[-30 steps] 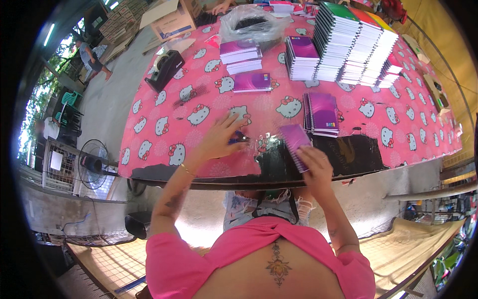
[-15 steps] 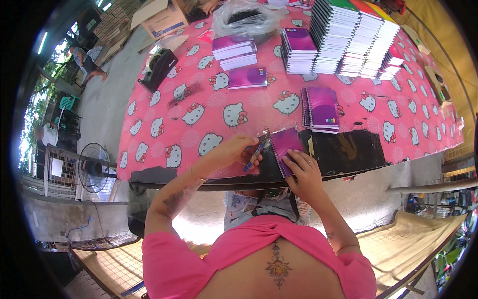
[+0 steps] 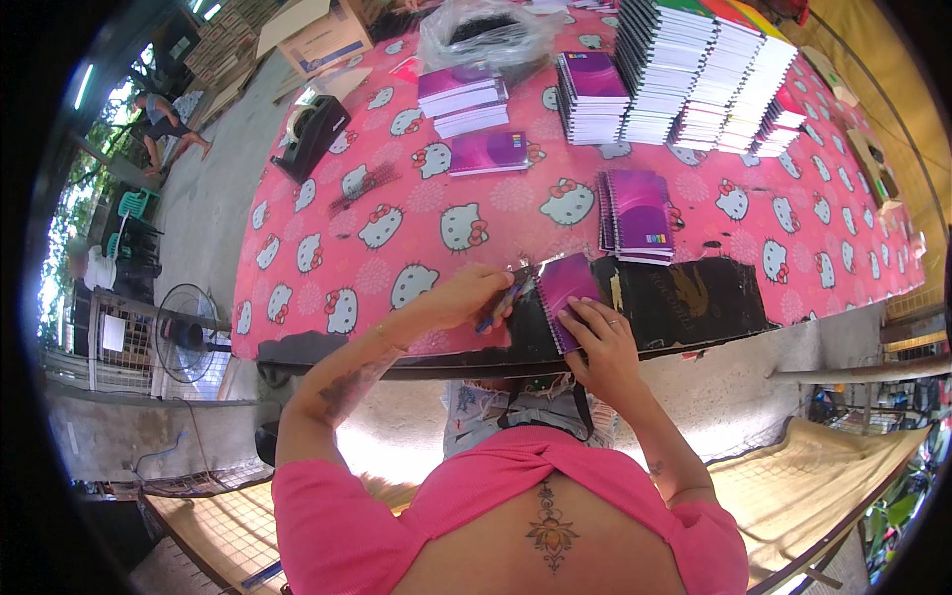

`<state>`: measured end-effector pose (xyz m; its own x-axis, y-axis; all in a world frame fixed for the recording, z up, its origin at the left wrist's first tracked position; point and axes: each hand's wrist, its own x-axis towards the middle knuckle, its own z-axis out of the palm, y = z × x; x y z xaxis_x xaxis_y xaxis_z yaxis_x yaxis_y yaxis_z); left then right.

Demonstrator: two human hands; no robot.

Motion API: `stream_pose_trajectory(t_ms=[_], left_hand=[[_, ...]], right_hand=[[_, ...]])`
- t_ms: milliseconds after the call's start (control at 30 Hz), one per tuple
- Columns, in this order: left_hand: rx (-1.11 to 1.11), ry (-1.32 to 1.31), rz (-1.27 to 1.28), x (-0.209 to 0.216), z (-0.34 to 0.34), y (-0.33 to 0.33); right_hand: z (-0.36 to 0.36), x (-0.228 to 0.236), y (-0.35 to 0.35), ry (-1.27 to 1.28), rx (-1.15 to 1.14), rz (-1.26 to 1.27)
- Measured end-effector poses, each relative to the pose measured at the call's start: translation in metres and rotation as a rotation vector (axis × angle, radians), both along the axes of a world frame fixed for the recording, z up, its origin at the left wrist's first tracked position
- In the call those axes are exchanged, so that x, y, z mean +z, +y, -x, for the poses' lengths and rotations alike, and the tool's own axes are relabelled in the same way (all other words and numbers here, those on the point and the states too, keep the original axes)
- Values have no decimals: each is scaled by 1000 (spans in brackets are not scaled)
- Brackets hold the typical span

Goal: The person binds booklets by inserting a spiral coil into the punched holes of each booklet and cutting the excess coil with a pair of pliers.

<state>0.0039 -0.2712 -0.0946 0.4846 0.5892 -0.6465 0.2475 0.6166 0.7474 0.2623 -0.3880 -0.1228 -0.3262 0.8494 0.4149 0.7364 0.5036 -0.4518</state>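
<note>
A purple spiral notebook [image 3: 561, 283] lies slanted at the near table edge, its wire coil along the left side. My right hand [image 3: 601, 342] holds it by the lower right part, fingers on the cover. My left hand [image 3: 483, 296] is closed around a slim blue-handled tool [image 3: 490, 321], which looks like small pliers; its kind is not clear. The hand is beside the coil's upper end, and its fingers hide part of the tool. Just beyond my right hand sits a small stack of purple spiral notebooks [image 3: 643, 213].
Purple booklets without visible coils [image 3: 461, 94] lie farther back, with a single booklet [image 3: 490, 153] before them. Tall notebook stacks [image 3: 666, 84] stand at the back right. A black tape dispenser [image 3: 315, 139], a plastic bag of black coils [image 3: 486, 40] and a cardboard box [image 3: 322, 45] are leftward.
The blue tool has turned slightly in my left hand, and the fingers have shifted. My right hand keeps the notebook in nearly the same place. In the background a person has changed posture.
</note>
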Motion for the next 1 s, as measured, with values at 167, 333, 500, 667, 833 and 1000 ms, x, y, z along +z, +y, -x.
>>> stream_pose_trajectory(t_ms=[167, 333, 500, 667, 833, 1000], left_hand=[[25, -167, 98, 18, -4, -4], [-1, -87, 50, 8, 6, -1], [-583, 599, -967, 22, -10, -5], [-618, 542, -940, 48, 7, 4], [-443, 873, -1377, 24, 12, 2], [-252, 464, -1778, -10, -19, 42]], right_hand=[[-1, -2, 0, 5, -23, -20], [0, -1, -1, 12, -19, -25], [-1, -1, -1, 19, -18, -31], [0, -4, -2, 30, -19, -6], [2, 3, -2, 39, -12, -12], [-7, 15, 2, 152, -42, -27]])
